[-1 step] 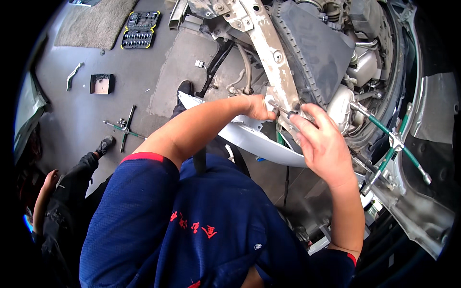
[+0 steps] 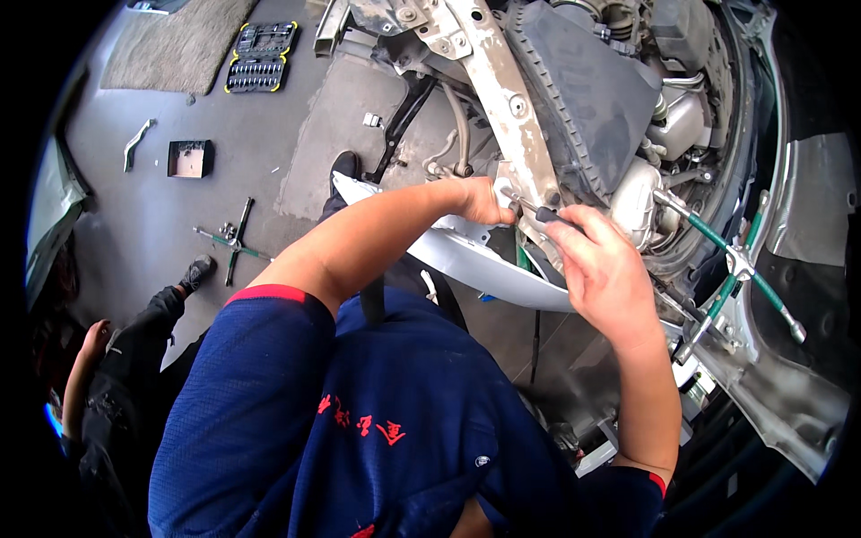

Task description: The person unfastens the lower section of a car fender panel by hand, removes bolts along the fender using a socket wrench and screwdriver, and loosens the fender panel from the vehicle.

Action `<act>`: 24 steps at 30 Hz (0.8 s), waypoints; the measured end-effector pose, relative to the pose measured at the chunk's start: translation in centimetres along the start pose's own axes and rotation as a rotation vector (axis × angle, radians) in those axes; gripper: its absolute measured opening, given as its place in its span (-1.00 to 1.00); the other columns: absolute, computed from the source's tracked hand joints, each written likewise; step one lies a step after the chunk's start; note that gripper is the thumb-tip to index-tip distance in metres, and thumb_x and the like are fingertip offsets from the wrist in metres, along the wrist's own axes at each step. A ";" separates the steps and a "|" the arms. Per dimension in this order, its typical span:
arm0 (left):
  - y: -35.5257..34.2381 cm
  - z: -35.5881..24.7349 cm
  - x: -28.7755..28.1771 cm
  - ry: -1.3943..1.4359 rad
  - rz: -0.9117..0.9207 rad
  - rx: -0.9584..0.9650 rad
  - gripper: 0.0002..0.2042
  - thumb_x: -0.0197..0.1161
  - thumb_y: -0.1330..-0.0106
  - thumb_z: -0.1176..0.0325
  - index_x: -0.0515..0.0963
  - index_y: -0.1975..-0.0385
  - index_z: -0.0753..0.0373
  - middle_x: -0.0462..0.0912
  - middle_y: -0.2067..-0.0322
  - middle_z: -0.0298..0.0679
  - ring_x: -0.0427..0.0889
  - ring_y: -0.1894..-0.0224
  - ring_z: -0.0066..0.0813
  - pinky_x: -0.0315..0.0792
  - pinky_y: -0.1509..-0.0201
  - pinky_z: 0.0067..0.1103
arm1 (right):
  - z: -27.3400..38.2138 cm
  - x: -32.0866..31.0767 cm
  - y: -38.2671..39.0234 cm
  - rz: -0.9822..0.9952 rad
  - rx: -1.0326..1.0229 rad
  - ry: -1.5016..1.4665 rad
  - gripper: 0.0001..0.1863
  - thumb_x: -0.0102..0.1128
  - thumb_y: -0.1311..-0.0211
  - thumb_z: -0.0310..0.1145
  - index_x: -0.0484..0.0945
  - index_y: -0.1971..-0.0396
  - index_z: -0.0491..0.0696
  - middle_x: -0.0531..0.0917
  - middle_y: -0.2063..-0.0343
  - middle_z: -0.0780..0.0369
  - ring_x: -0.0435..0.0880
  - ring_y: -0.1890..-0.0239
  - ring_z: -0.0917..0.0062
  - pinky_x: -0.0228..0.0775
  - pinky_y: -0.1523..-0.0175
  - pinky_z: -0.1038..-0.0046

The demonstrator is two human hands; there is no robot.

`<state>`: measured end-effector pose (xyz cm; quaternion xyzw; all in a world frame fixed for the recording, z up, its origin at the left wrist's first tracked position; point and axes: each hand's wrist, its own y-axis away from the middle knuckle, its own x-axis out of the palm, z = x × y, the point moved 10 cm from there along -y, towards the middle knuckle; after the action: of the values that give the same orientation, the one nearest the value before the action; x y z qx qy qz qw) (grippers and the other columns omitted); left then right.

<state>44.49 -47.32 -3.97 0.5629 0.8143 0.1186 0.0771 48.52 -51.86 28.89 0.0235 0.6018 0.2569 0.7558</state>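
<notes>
Gripping a dark-handled tool (image 2: 538, 212), the right hand (image 2: 599, 269) is closed around it. The left hand (image 2: 482, 201) curls shut against the car's rusty frame (image 2: 502, 90). On the floor, an open socket case (image 2: 258, 57) holds rows of sockets.

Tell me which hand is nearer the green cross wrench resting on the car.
Right. The right hand, holding a small dark-handled tool, is just left of the green cross wrench; the left hand is farther left, at the rusty frame rail.

A grey concrete floor (image 2: 179, 224) is seen across the left of the frame, lit evenly by daylight. A brownish mat (image 2: 170, 45) is laid at upper left, with an open socket case (image 2: 260, 58) beside it and a cross wrench (image 2: 235, 244) lower down.
</notes>
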 end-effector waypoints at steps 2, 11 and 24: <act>-0.2 -0.2 0.1 0.012 0.015 0.047 -0.54 0.25 -0.34 0.11 0.64 -0.23 0.06 0.76 -0.09 -0.06 0.68 -0.17 -0.08 0.48 -0.35 -0.33 | -0.5 1.0 0.3 0.079 0.051 -0.023 -0.66 0.35 -0.38 -0.33 0.65 -0.11 -0.05 0.66 0.13 0.06 0.75 0.12 0.11 0.63 0.02 0.15; -1.6 1.1 0.8 0.034 0.027 0.109 -0.47 0.27 -0.33 -0.07 0.65 -0.24 0.02 0.77 -0.08 -0.03 0.70 -0.17 -0.03 0.51 -0.30 -0.30 | -2.7 1.4 0.4 0.115 0.384 -0.015 -0.68 0.35 -0.35 -0.37 0.67 -0.06 -0.11 0.70 0.07 0.02 0.76 0.10 0.07 0.65 0.03 0.15; -1.3 0.9 0.7 0.044 0.017 0.142 -0.48 0.28 -0.34 -0.05 0.65 -0.24 0.03 0.76 -0.10 -0.03 0.69 -0.19 -0.05 0.50 -0.32 -0.31 | 1.4 -0.2 -0.1 -0.099 -0.107 -0.038 -0.74 0.29 -0.47 -0.27 0.67 0.01 -0.11 0.70 0.13 0.00 0.76 0.20 0.04 0.63 0.14 0.10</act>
<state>43.28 -47.03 -5.16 0.5711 0.8174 0.0736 0.0181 49.82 -51.67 29.36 -0.0420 0.5734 0.2503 0.7790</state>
